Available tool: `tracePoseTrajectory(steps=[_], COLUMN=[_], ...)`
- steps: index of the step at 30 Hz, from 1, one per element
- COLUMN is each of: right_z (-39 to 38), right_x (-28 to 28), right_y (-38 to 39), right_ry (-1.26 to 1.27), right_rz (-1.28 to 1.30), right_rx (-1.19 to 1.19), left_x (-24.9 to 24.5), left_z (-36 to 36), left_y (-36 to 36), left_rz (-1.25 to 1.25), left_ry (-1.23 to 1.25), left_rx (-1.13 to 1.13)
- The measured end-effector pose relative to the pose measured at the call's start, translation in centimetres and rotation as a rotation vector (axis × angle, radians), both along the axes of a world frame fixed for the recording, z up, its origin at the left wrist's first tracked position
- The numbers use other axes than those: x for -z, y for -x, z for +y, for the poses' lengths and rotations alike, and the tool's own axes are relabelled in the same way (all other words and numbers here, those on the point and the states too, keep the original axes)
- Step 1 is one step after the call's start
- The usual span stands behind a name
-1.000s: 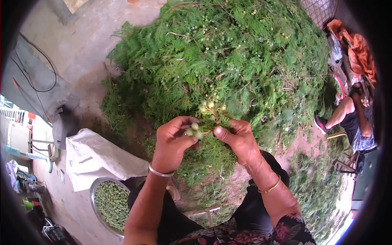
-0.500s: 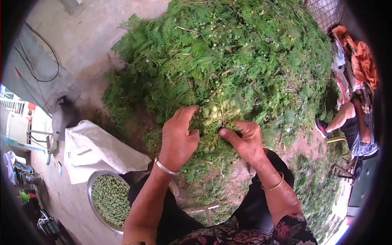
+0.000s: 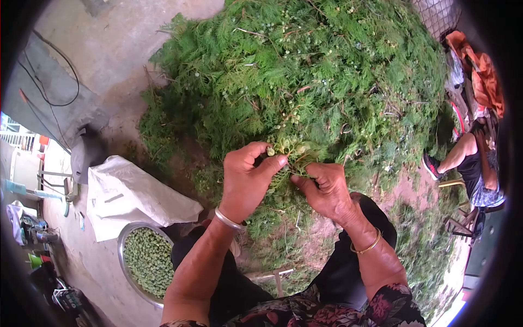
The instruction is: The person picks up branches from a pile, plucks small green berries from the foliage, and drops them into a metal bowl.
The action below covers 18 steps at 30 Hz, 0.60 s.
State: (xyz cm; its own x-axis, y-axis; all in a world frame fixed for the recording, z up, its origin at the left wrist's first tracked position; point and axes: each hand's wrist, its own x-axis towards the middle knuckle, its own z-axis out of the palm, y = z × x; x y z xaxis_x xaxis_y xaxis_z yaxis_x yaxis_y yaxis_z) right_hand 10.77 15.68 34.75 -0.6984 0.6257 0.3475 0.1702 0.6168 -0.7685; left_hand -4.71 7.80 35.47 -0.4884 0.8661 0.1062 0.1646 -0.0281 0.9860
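Observation:
A green leafy sprig (image 3: 291,155) with pale round cones on it is held between both hands in front of me. My left hand (image 3: 246,180) pinches a pale cone (image 3: 271,152) on the sprig with thumb and fingers. My right hand (image 3: 322,188) grips the sprig's stem just to the right. Behind them lies a large heap of the same green branches (image 3: 321,71). A round metal bowl (image 3: 126,242) full of picked green cones sits at my lower left.
A white sack (image 3: 131,199) lies on the concrete next to the bowl. Another person (image 3: 468,163) sits at the right edge, with orange cloth (image 3: 479,71) above. Cables and clutter line the left side. Scattered greenery covers the ground at the lower right.
My left hand turned from lying palm-down over the sprig to pinching a cone at its top. The right hand kept its grip and shifted slightly.

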Motion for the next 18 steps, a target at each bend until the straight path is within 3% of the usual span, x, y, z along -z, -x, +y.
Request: tracePoseTrajectory(steps=[1,3,5,7,9,11,14,18], right_z=[0.1,0.1,0.0,-0.2,-0.3,0.0,0.2,0.0], right_x=[-0.1,-0.1,0.1,0.2,0.3,0.2,0.2,0.3], right_y=[0.0,0.1,0.2,-0.2,-0.7,-1.1,-1.1,-0.7], right_ry=[-0.006,-0.012,0.002,0.04,0.077,0.054,0.006,0.01], right_rz=[0.011,0.022,0.085,0.083,0.084,0.088,0.1,0.09], right_rx=[-0.02,-0.04,-0.053,-0.027,0.004,0.06,0.045,0.031], left_x=[-0.3,-1.1,-1.0,-1.3,0.0,-0.1,-1.9,-1.2], left_z=[0.0,-0.1,-0.3,-0.3,-0.2,-0.8,-1.2,-0.9], left_y=[0.0,0.1,0.3,0.4,4.7,7.6,5.0,2.9], left_rz=[0.0,-0.356,-0.442,-0.556,-0.751,-0.927,-1.093,-0.935], left_ry=[0.002,0.039,0.036,0.008,-0.181,-0.3,-0.186,0.011], left_rx=[0.001,0.014,0.033,-0.135,-0.245,-0.039,-0.012,0.107])
